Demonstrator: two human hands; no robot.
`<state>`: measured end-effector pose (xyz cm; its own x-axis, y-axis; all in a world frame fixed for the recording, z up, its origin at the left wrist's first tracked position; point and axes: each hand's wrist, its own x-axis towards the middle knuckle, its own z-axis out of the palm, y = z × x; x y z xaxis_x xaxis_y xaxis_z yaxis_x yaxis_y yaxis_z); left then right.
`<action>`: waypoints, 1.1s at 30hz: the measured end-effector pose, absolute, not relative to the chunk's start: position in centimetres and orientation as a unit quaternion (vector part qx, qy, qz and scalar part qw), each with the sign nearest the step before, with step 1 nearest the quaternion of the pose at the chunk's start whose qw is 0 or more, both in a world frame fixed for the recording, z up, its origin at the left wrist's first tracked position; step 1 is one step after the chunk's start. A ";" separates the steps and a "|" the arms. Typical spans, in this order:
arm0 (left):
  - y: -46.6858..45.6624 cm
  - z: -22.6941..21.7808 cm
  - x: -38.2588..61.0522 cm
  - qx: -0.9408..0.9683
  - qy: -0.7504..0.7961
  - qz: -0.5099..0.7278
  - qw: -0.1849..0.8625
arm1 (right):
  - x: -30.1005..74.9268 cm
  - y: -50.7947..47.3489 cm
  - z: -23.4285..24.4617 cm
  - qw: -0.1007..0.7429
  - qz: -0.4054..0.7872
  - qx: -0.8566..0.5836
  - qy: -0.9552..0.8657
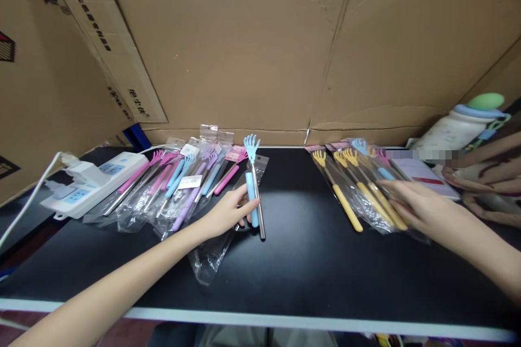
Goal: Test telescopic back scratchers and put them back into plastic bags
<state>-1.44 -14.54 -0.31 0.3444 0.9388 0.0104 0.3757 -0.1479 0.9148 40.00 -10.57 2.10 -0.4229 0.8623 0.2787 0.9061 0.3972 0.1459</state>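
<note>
My left hand is closed around the blue grip of a blue back scratcher, whose claw head points away from me and whose steel shaft lies beside the grip. A clear plastic bag lies under that hand. My right hand rests flat with fingers stretched out on a pile of bagged yellow and blue back scratchers at the right. A second pile of bagged pink, purple and blue back scratchers lies left of my left hand on the black table.
A white power strip with a plugged cable sits at the far left. Cardboard walls close off the back and left. A white bottle with a green cap and a pink-edged pad lie at the right, near another person's fingers.
</note>
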 end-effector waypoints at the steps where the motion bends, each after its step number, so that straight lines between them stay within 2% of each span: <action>1: -14.6 -0.3 -1.4 0.689 0.480 0.313 0.444 | 39.5 -10.8 2.2 0.091 -0.134 -0.518 -0.840; 5: -14.7 -0.2 -1.4 0.696 0.490 0.297 0.432 | 35.9 -11.8 2.8 0.119 -0.142 -0.494 -0.849; 14: -14.6 0.0 -1.6 0.730 0.495 0.289 0.372 | 29.4 -12.1 1.7 -0.009 -0.233 -0.498 -0.835; 19: -14.7 0.3 -1.7 0.714 0.495 0.275 0.412 | 29.9 -11.4 1.4 -0.029 -0.241 -0.512 -0.824; 25: -14.7 0.5 -1.7 0.722 0.494 0.279 0.396 | 30.4 -10.9 1.6 0.002 -0.179 -0.530 -0.829; 29: -14.7 0.5 -1.8 0.730 0.491 0.277 0.386 | 31.9 -10.6 3.5 0.098 -0.078 -0.543 -0.830; 33: -14.7 0.5 -1.9 0.734 0.491 0.270 0.384 | 35.7 -9.9 5.9 0.156 -0.082 -0.579 -0.796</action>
